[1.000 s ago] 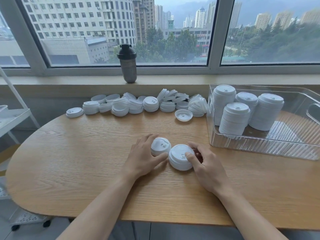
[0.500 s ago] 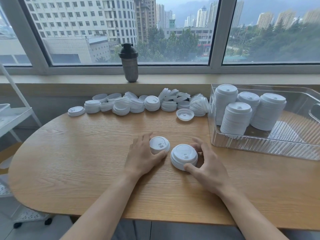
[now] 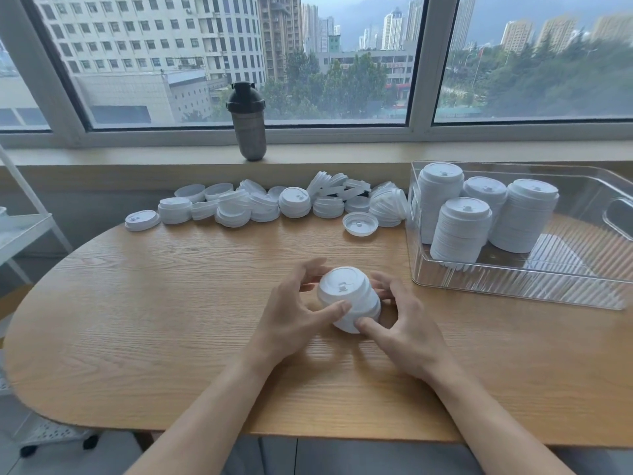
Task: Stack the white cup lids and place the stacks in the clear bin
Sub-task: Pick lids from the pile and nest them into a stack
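I hold a short stack of lids (image 3: pixel 348 303) between both hands, low over the middle of the wooden table (image 3: pixel 137 303). My left hand (image 3: pixel 291 311) curls around its left side, thumb pressed against the front edge and fingers reaching behind it. My right hand (image 3: pixel 407 323) wraps the right side, thumb on the lower front rim and fingers curved around the back. The stack leans a little, its top lid tilted toward me and to the left, with the small drinking tab showing. I cannot tell whether its bottom touches the table.

The clear bin (image 3: pixel 513 286) sits at the right of the table, near my right hand but apart from it. Inside it stand 4 tall stacks of lids (image 3: pixel 460 231), upright and close together at the bin's left end; the rest of its ribbed floor is bare.

Along the far edge of the table, below the windowsill, lies a loose pile of lids (image 3: pixel 260 205), some in short stacks, some tipped on edge, some upside down. 1 single lid (image 3: pixel 360 223) lies upside down just in front of the pile, near the bin's left wall. Another lid (image 3: pixel 141 220) lies flat at the pile's left end.

A dark shaker bottle (image 3: pixel 248 121) stands upright on the windowsill (image 3: pixel 342 150). A white shelf (image 3: pixel 20 231) shows at the left edge.
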The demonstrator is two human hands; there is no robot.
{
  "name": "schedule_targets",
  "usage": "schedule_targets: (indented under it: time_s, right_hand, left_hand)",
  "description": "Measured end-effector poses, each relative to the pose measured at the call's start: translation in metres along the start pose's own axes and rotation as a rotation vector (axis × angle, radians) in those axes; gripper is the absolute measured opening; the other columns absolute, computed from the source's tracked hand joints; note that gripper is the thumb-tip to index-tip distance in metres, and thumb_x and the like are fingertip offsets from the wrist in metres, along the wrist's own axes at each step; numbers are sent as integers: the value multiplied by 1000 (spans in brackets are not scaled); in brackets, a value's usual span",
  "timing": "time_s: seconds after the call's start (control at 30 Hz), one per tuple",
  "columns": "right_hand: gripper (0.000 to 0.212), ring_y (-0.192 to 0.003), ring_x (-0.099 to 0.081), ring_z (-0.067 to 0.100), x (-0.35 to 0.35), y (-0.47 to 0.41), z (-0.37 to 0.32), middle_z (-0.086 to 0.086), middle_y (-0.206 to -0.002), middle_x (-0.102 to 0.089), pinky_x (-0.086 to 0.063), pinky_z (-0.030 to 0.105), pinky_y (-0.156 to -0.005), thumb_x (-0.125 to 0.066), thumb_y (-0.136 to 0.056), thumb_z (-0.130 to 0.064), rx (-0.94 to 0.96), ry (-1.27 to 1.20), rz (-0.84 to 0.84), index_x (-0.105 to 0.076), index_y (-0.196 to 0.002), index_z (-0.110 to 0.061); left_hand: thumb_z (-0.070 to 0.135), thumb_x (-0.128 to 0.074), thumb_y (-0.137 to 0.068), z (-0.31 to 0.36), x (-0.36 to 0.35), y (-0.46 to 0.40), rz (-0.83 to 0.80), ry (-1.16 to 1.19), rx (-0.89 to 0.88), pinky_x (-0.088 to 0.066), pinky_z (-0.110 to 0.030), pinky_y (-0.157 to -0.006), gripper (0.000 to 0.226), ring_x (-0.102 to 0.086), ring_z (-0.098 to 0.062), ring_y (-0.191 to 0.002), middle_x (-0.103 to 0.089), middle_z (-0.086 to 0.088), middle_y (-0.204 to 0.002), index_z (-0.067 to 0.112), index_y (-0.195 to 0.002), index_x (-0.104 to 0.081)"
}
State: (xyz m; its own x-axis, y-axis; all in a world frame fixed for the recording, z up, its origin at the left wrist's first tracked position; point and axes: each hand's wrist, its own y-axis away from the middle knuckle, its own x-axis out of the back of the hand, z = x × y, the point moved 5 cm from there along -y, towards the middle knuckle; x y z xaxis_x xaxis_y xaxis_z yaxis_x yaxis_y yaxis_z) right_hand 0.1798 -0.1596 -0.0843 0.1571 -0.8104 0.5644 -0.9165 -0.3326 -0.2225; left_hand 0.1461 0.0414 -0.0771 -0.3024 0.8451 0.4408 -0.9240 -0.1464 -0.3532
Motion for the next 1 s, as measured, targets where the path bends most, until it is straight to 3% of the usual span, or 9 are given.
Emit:
schedule_targets:
  time_s: [0.13, 0.3, 0.43, 0.57, 0.67, 0.83, 1.0]
  right_hand:
    - [52, -110, -60, -1, 5, -2, 5, -13, -118, -67, -49, 31, -100, -54, -82, -44, -52, -203, 56, -56, -134, -36]
    - [20, -106, -59, -7, 3, -1, -2, -17, -114, -67, -45, 10, -85, -50, -103, -41, -35, -191, 66, -62, -120, -41]
    - [23, -101, -59, -11, 3, 0, -5, -19, -111, -64, -45, 7, -81, -56, -103, -27, -1, -133, 55, -63, -123, -35]
    - [29, -109, -54, -13, 2, 0, -5, -25, -119, -60, -40, 4, -90, -57, -102, -23, 37, -66, 68, -65, -129, -31]
    - [33, -115, -50, -11, 1, -1, -5, -25, -122, -59, -32, 0, -92, -56, -102, -24, 47, -8, 74, -64, -135, -25]
    - [37, -119, -50, -3, -1, -1, -4, -18, -132, -62, -30, 1, -94, -56, -101, -26, 48, 84, 86, -63, -138, -24]
    - [35, -121, -48, -6, 0, -2, -2, -25, -129, -59, -31, 3, -98, -57, -102, -25, 25, 53, 80, -63, -136, -25]
  left_hand:
    - [43, -92, -72, 10, -10, 1, -11, -59, -56, -47, -23, -102, 79, -60, 4, -119, -68, 17, -124, 21, -139, -55]
    - [50, -90, -71, 10, -16, 3, -42, -107, -73, -45, -22, -101, 79, -58, 4, -118, -66, 19, -123, 25, -138, -56]
    - [50, -90, -71, 8, -17, 3, -67, -124, -75, -47, -27, -101, 80, -59, 3, -118, -65, 19, -124, 25, -139, -56]
    - [52, -91, -70, 5, -18, 3, -76, -127, -68, -50, -29, -100, 80, -60, 3, -117, -64, 21, -124, 26, -138, -56]
    - [54, -89, -70, 3, -19, 3, -78, -143, -69, -50, -28, -98, 77, -60, 2, -118, -65, 20, -124, 28, -135, -57]
    - [51, -89, -72, 2, -19, 2, -83, -173, -86, -49, -24, -98, 73, -58, 3, -118, -64, 20, -124, 28, -134, -58]
    - [57, -86, -71, 6, -21, 4, -113, -226, -112, -43, -15, -95, 76, -54, 5, -117, -59, 24, -126, 32, -135, -54]
